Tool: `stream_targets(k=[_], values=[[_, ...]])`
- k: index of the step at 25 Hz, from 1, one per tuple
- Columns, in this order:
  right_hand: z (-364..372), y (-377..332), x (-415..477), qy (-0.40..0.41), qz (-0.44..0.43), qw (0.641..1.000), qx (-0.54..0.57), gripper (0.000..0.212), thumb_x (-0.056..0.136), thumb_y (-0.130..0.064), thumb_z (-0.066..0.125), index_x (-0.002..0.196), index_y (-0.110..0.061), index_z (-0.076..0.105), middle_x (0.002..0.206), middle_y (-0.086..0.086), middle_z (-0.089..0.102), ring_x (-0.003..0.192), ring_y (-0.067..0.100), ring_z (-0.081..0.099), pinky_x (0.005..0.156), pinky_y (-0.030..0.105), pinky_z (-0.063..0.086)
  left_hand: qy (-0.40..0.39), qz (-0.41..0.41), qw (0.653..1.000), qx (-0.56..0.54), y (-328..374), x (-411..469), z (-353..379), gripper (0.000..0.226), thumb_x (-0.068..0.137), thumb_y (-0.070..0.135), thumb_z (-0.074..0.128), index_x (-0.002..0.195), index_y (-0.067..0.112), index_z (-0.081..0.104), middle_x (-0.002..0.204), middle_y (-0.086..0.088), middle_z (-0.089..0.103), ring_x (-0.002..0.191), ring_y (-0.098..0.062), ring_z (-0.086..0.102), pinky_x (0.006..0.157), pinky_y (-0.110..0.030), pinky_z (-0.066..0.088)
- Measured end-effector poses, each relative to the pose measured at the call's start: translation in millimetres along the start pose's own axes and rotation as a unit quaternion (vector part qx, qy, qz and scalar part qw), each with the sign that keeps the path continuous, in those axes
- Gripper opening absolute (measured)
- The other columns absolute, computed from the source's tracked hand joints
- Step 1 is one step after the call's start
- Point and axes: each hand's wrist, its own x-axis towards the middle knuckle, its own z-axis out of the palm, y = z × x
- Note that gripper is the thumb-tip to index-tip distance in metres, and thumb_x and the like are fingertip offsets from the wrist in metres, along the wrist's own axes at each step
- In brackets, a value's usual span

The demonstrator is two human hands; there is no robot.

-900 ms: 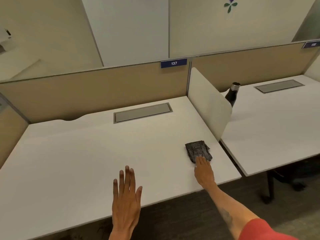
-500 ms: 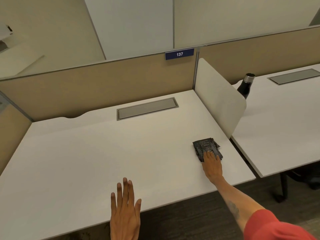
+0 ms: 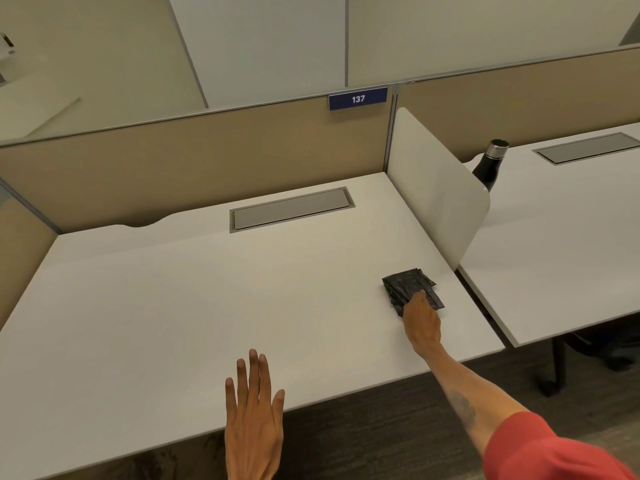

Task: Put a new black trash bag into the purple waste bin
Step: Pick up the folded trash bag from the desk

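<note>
A folded black trash bag [image 3: 405,284] lies flat on the white desk [image 3: 173,306], near its right front corner. My right hand [image 3: 420,322] reaches out over the bag's near edge, its fingers curled down onto the plastic and covering that part. My left hand [image 3: 254,417] hovers flat over the desk's front edge with its fingers straight and close together, holding nothing. No purple waste bin is in view.
A white rounded divider [image 3: 436,188] stands just right of the bag, with a black bottle [image 3: 490,164] behind it on the neighbouring desk [image 3: 571,254]. A grey cable hatch [image 3: 291,209] sits at the back. A tan partition carries a blue sign 137 [image 3: 357,98].
My right hand has slid further onto the bag, from touching its near edge to covering it with curled fingers. My left hand has barely shifted. The view has moved a little left.
</note>
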Motion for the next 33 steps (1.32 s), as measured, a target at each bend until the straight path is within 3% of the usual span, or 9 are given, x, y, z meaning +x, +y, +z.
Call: stream_targets(k=[3,6,10,14,18,22,25,29,33], values=[[-2,2,4,0.002,-0.007,1.0,-0.001,0.04,0.102,-0.015,0.055,0.133,0.009,0.046,0.146,0.031,0.047,0.113,0.039,0.064,0.084,0.042,0.058,-0.003,0.001,1.0,-0.005,4,1,1,0.065,0.106,0.045,0.01,0.16,0.009,0.007,0.169,-0.009,0.002,0.155,-0.027,0.001,0.126,-0.041,-0.005],[-7,4,3,0.007,-0.041,0.998,-0.042,0.054,0.092,0.001,0.066,0.141,0.005,0.043,0.156,0.03,0.034,0.126,0.04,0.055,0.094,0.044,0.056,-0.003,0.0,1.0,-0.01,5,1,-1,0.065,0.106,0.043,0.013,0.16,0.007,0.01,0.17,-0.008,0.002,0.156,-0.026,0.0,0.126,-0.04,-0.006],[-37,-4,-8,0.053,-0.053,0.997,-0.036,0.047,0.078,0.021,0.069,0.121,0.01,0.058,0.122,0.033,0.063,0.098,0.046,0.065,0.073,0.05,0.058,-0.002,-0.001,1.0,-0.018,5,-1,-7,0.065,0.106,0.043,0.013,0.159,0.006,0.012,0.169,-0.01,0.004,0.156,-0.026,0.001,0.126,-0.04,-0.006],[-68,-2,-25,0.09,-0.051,0.993,-0.059,0.018,0.087,0.012,0.066,0.103,0.005,0.064,0.09,0.024,0.069,0.079,0.036,0.064,0.061,0.043,0.054,-0.003,0.01,1.0,-0.028,1,-10,-16,0.065,0.106,0.045,0.012,0.159,0.007,0.012,0.169,-0.011,0.008,0.156,-0.027,0.003,0.126,-0.043,-0.001],[-97,-2,-57,0.148,-0.089,0.974,-0.147,0.017,0.076,0.006,0.081,0.089,0.001,0.07,0.072,0.017,0.069,0.066,0.032,0.063,0.057,0.04,0.053,-0.005,0.031,0.999,-0.039,-4,-30,-38,0.067,0.106,0.047,0.013,0.159,0.008,0.014,0.169,-0.012,0.011,0.155,-0.029,0.006,0.125,-0.045,0.002],[-127,-19,-110,0.192,-0.123,0.941,-0.249,0.006,0.083,-0.009,0.075,0.088,-0.008,0.072,0.074,0.009,0.071,0.072,0.029,0.063,0.069,0.041,0.048,-0.007,0.047,0.997,-0.056,-11,-55,-71,0.067,0.105,0.047,0.015,0.158,0.006,0.018,0.169,-0.011,0.009,0.156,-0.028,0.004,0.126,-0.043,-0.001],[-146,-46,-171,0.214,-0.179,0.929,-0.244,0.004,0.08,-0.013,0.072,0.083,-0.011,0.073,0.077,0.007,0.073,0.073,0.029,0.063,0.071,0.041,0.044,-0.01,0.065,0.996,-0.066,-23,-81,-105,0.069,0.104,0.048,0.019,0.158,0.005,0.019,0.169,-0.011,0.008,0.156,-0.027,0.003,0.126,-0.043,-0.002],[-160,-95,-255,0.16,-0.231,0.939,-0.201,0.02,0.089,-0.024,0.06,0.096,-0.013,0.076,0.098,0.007,0.076,0.093,0.03,0.067,0.083,0.045,0.045,0.002,0.097,0.992,-0.077,-39,-121,-146,0.069,0.104,0.047,0.026,0.159,0.006,0.017,0.169,-0.012,0.008,0.156,-0.026,0.004,0.126,-0.043,0.0],[-170,-141,-343,0.079,-0.278,0.935,-0.206,0.025,0.094,-0.026,0.051,0.096,-0.013,0.073,0.097,0.007,0.075,0.089,0.028,0.067,0.086,0.042,0.046,-0.012,0.139,0.986,-0.089,-56,-161,-178,0.074,0.103,0.052,0.028,0.16,0.009,0.008,0.169,-0.009,0.001,0.156,-0.021,-0.006,0.125,-0.038,-0.008]])
